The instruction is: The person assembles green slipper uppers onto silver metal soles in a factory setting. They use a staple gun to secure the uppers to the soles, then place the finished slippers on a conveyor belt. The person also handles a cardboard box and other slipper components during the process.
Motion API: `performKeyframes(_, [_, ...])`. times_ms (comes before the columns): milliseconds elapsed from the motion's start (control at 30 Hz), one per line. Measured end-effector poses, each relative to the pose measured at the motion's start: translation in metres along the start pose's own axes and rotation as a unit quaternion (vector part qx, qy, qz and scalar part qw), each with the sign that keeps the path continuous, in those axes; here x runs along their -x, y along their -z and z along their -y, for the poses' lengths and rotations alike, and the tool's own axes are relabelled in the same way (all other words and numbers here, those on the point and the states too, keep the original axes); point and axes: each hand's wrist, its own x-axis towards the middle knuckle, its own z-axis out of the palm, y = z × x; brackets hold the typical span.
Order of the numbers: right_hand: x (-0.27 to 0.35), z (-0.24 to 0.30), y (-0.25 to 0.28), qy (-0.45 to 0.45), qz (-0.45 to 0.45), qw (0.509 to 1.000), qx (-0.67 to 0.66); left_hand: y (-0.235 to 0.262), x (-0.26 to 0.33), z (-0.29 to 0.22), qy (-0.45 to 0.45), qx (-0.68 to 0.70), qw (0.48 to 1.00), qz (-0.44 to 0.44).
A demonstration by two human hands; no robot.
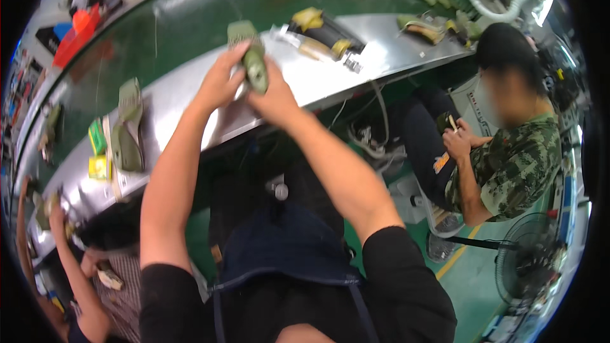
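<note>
I held an elongated olive-green piece with a broad, ribbed-looking end and a rounded, darkly marked end (256,70) above the shiny grey metal bench strip (394,57), at the upper centre of the frame. My left hand (220,81) gripped it from the left and my right hand (277,96) closed on it from the right, though blur hid exactly how the fingertips sat.

I judged the handling of this piece to be under way and unfinished, since it was up in both hands and not set down. A similar long olive-green piece with a flared end (130,146) lay at the left of the frame, out of my hands; I could not tell whether it was finished or waiting. Nothing showed how many were done or left.

As for writing, a white printed label (351,61) showed by the black-and-yellow bundle (327,33) at upper centre, too small and blurred to read. A pale box with dark lettering (472,113) stood at the right, behind a seated co-worker in a camouflage shirt (521,168). The small green packet (96,136) and small yellow packet (100,167) at the left had no print I could make out.
</note>
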Motion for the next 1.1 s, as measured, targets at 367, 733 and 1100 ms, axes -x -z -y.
performKeyframes(367, [0.106, 0.074, 0.158, -0.418, 0.262, 0.757, -0.429, -0.014, 0.109, -0.178, 0.059, -0.02, 0.98, 0.189])
performKeyframes(733, [0.234, 0.01, 0.071, -0.453, 0.264, 0.843, -0.12, -0.131, 0.271, -0.161, 0.574, 0.574, 0.582, 0.035])
performKeyframes(1100, [0.238, -0.013, 0.068, -0.497, 0.252, 0.811, -0.176, -0.141, 0.27, -0.148, 0.581, 0.52, 0.626, 0.036])
